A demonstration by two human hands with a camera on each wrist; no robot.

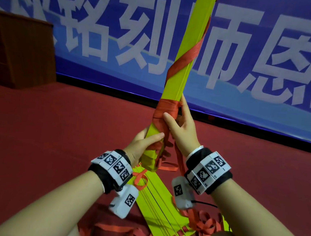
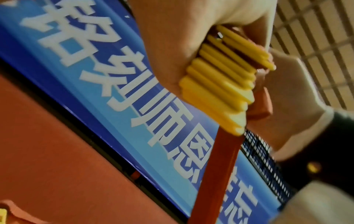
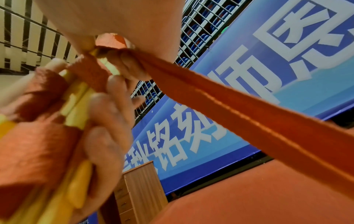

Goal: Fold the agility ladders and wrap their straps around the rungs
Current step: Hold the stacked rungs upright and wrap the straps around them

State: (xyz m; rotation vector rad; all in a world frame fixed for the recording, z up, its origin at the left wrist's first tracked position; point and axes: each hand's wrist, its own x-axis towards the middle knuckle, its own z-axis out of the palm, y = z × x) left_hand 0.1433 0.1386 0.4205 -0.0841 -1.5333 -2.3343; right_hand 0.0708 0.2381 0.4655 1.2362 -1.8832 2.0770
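A bundle of stacked yellow rungs (image 1: 192, 45) stands nearly upright in front of me, with an orange strap (image 1: 182, 61) spiralling round it and wound tight into a band (image 1: 167, 109). My left hand (image 1: 144, 145) grips the bundle near its lower end; the rung ends (image 2: 220, 84) show fanned out under its fingers. Just above, my right hand (image 1: 180, 123) grips the wrapped band, thumb on the front, with the strap (image 3: 229, 103) pinched against the rungs and running off taut. A second folded ladder (image 1: 162, 203) lies on the floor below.
Loose orange straps (image 1: 205, 225) lie heaped on the red carpet (image 1: 56, 128) near my knees. A blue banner (image 1: 268, 62) with white characters runs along the back. A wooden cabinet (image 1: 19, 49) stands at the far left.
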